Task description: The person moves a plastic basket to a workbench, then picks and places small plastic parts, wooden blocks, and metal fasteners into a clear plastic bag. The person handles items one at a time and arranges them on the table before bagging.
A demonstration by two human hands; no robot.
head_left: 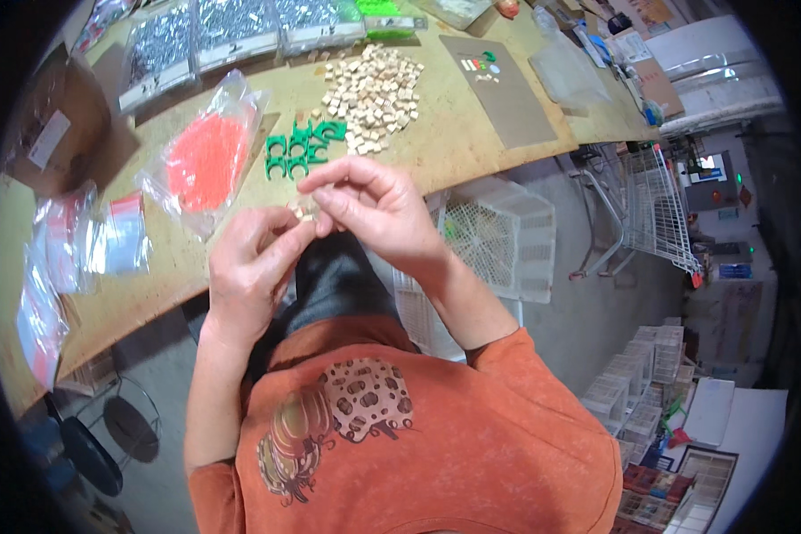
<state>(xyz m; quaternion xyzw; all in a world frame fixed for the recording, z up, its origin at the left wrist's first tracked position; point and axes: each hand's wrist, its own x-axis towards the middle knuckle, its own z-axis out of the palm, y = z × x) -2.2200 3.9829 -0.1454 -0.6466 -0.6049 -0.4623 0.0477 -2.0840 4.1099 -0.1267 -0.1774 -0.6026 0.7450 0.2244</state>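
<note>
Both hands meet just off the table's near edge. My left hand (256,260) is closed in a pinch around small pale wooden blocks (302,210), which show at its fingertips. My right hand (376,212) curls in from the other side, its thumb and fingers together at the same spot; what they hold is hidden. Just beyond the hands lie several green plastic pieces with curved cutouts (288,157). A loose heap of little wooden blocks (374,89) spreads behind them. Left of these, a clear bag of small orange-red pieces (206,162) lies on the table.
Trays of silvery packets (233,34) line the table's far side, beside bright green packets (381,9). A cardboard box (58,125) and clear bags (69,236) stand at left. Rightward lies a brown board (498,93) with small parts. White crates (498,236) and a cart (654,218) are beyond the edge.
</note>
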